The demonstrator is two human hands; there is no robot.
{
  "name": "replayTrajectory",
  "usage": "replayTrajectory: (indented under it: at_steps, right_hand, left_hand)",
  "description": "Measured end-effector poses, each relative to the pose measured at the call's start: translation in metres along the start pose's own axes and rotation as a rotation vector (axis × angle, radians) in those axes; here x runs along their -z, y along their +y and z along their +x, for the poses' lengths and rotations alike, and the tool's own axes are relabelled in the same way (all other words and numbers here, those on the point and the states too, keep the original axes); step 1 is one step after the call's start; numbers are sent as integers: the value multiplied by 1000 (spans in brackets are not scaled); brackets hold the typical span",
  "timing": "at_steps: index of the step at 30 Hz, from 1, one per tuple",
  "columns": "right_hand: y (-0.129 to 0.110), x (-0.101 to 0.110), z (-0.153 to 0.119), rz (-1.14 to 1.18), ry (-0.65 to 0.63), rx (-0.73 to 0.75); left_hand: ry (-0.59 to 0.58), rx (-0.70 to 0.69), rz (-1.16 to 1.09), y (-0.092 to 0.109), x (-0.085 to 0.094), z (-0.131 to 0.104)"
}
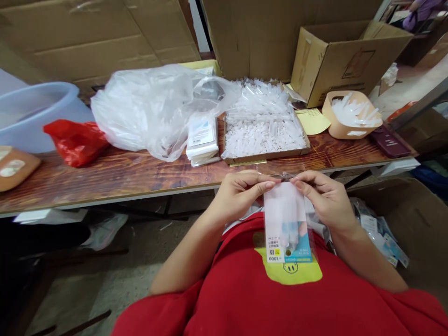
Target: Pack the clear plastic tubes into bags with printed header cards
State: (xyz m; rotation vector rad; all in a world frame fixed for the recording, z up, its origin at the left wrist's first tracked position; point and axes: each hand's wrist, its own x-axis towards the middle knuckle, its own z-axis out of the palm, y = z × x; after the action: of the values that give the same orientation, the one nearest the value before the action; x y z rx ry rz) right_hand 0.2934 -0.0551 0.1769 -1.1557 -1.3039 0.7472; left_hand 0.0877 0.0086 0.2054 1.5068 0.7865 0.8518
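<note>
A clear plastic packet hangs upright in front of my red shirt, with a printed white and blue card and pale tube-like pieces inside. My left hand pinches its top edge at the left corner between thumb and fingers. At the right corner my right hand grips the same edge in a pinch. The top of the packet is crumpled between the two hands. Just beyond them, on the table, a shallow cardboard tray holds many small translucent plastic pieces. Left of it lies a stack of printed cards.
On the wooden table are a white plastic bag, a red bag, a blue basin, a beige container of white strips and a purple case. A cardboard box stands behind. Filled packets lie in a box at lower right.
</note>
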Motion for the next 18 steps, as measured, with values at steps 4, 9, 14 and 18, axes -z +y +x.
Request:
replayTrajectory:
  at_steps: [4,9,14,18]
  right_hand:
    - [9,7,35,-44,-18,82]
    - [11,23,121,-232,254,510]
    - [21,28,161,-265,291,674]
    - [42,22,147,-217,250,578]
  left_hand:
    - [8,-157,92,4,9,29]
    - [135,-477,343,27,27,106]
    - [189,-640,522,26,37,147]
    - [272,-865,590,-3,35,143]
